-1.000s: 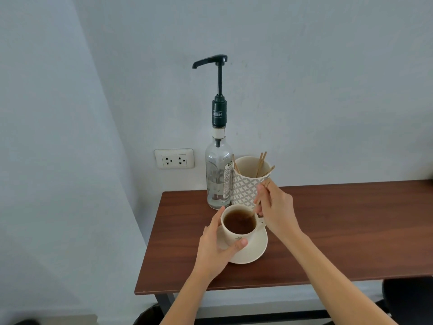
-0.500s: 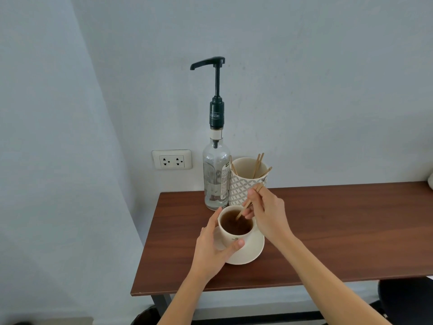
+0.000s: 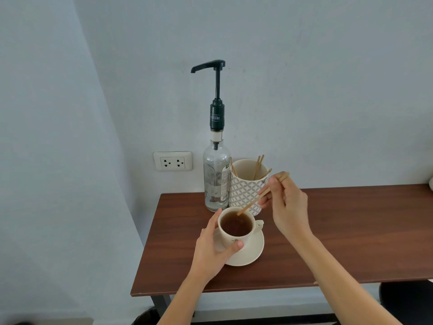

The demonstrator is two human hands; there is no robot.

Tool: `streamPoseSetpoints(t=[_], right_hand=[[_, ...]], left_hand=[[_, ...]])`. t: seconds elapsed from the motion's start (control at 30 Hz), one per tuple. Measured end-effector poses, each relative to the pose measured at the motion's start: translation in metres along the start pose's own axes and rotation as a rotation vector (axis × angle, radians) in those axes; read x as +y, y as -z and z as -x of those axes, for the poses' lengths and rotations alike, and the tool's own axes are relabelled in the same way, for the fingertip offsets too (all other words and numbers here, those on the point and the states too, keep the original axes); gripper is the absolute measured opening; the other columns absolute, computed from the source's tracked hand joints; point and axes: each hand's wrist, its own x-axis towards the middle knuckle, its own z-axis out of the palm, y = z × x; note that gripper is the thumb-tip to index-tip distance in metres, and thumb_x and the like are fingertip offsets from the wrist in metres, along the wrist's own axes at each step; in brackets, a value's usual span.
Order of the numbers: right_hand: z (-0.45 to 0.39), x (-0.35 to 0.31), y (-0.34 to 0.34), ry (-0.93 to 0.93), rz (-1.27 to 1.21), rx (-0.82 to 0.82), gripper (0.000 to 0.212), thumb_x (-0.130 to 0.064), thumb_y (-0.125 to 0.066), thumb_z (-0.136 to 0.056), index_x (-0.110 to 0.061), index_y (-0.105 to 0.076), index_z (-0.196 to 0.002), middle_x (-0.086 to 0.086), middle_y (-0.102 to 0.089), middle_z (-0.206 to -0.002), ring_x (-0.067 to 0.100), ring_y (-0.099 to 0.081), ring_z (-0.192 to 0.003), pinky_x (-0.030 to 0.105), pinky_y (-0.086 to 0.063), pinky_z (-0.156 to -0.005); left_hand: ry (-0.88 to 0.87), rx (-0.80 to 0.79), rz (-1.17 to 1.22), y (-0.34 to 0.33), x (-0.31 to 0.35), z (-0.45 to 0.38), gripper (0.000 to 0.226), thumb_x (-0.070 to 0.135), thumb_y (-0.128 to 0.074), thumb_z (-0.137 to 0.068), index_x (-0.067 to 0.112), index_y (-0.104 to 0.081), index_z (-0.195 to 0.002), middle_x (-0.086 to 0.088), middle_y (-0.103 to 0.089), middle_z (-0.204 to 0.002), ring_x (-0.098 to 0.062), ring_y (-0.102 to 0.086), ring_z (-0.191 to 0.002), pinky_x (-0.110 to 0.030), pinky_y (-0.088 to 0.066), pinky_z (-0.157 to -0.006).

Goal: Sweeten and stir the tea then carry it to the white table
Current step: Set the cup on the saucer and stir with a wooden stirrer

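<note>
A cream teacup (image 3: 230, 239) full of brown tea stands on a cream saucer (image 3: 251, 250) near the left end of a brown wooden table (image 3: 339, 231). My left hand (image 3: 214, 248) wraps the cup's left side, thumb on its front. My right hand (image 3: 287, 206) pinches a wooden stir stick (image 3: 253, 202) that slants down to the left, its tip just at the tea's far edge. Behind the cup stands a clear syrup bottle (image 3: 215, 177) with a tall black pump.
A patterned mug (image 3: 244, 191) holding several wooden sticks sits right of the bottle, against the pale wall. A wall socket (image 3: 173, 161) is left of the bottle. The table's front edge runs below the saucer. A dark chair seat (image 3: 407, 301) shows at the lower right.
My right hand has lifted up and to the right, drawing the stick's tip from deep in the tea to its far rim. The left hand stays on the cup.
</note>
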Motion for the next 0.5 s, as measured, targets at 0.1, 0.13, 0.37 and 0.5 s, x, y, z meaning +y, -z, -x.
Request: streamPoseSetpoints(t=[0.1,0.13,0.37,0.5], right_hand=[[0.005,-0.003,0.004,0.12,0.049,-0.078,0.02,-0.016,-0.044,-0.103,-0.014,-0.055,-0.087,0.006,-0.07,-0.07,0.015,-0.07,-0.06,0.026,-0.06,-0.058],[0.008,-0.003,0.004,0.145,0.075,-0.105,0.021,-0.016,-0.044,-0.103,-0.012,-0.056,-0.087,0.004,-0.07,-0.069,0.014,-0.07,-0.061,0.028,-0.059,-0.059],[0.005,-0.007,0.009,0.232,0.095,-0.101,0.027,-0.022,-0.043,-0.103,-0.005,-0.059,-0.089,0.003,-0.069,-0.068,0.012,-0.07,-0.06,0.031,-0.058,-0.058],[0.008,-0.011,0.012,0.274,0.086,-0.022,0.03,-0.022,-0.042,-0.102,-0.002,-0.06,-0.088,0.003,-0.069,-0.065,0.011,-0.069,-0.06,0.025,-0.057,-0.058]], left_hand=[[-0.003,0.001,0.003,0.0,-0.002,0.0,0.078,0.08,-0.074,-0.065,0.071,-0.035,-0.132,0.041,-0.053,-0.136,0.005,-0.047,-0.135,-0.05,-0.036,-0.12],[0.002,-0.001,0.004,0.0,-0.002,0.0,0.078,0.08,-0.074,-0.065,0.071,-0.035,-0.132,0.042,-0.052,-0.136,0.005,-0.047,-0.135,-0.05,-0.036,-0.12],[0.02,0.003,0.014,-0.001,-0.003,0.0,0.086,0.078,-0.074,-0.067,0.056,-0.038,-0.142,0.042,-0.053,-0.136,0.004,-0.047,-0.136,-0.05,-0.036,-0.12],[0.024,0.019,0.002,-0.001,-0.003,0.0,0.083,0.081,-0.072,-0.065,0.065,-0.035,-0.136,0.047,-0.051,-0.133,0.009,-0.044,-0.135,-0.043,-0.036,-0.121]])
